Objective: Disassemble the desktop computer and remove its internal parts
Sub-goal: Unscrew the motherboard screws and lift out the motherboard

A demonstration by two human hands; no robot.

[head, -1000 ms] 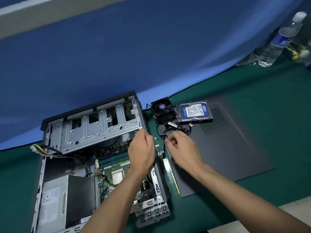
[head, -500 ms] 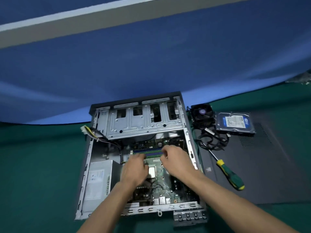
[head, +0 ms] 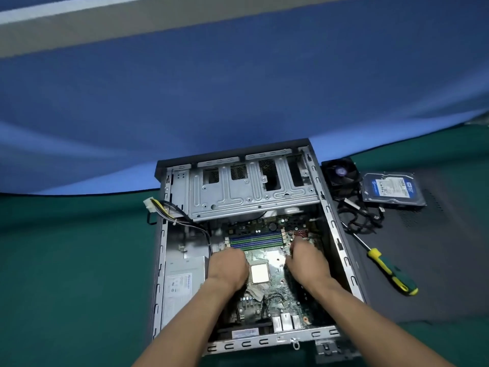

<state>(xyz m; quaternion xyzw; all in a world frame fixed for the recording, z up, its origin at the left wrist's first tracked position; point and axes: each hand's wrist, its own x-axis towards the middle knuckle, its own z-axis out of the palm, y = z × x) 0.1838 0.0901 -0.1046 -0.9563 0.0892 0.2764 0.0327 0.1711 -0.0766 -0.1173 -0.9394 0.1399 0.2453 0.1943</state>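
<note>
DONE: fan [head: 341, 172], hard drive [head: 391, 190] lay out on worktop [head: 66, 260], right of fingers | LEFT: motherboard [head: 267, 287] sat in case [head: 158, 260] under both hands | left hand [head: 229, 268], right hand [head: 308, 263] curled on board, grasp unclear | power supply [head: 182, 284] left of fingers.

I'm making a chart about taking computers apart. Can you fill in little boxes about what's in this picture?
Case: computer case open, lying flat
Left hand: left hand on the motherboard, left of the processor
Right hand: right hand on its right side
Grip: cannot tell
Already out: fan, hard drive
Tool: screwdriver beside the case
</note>
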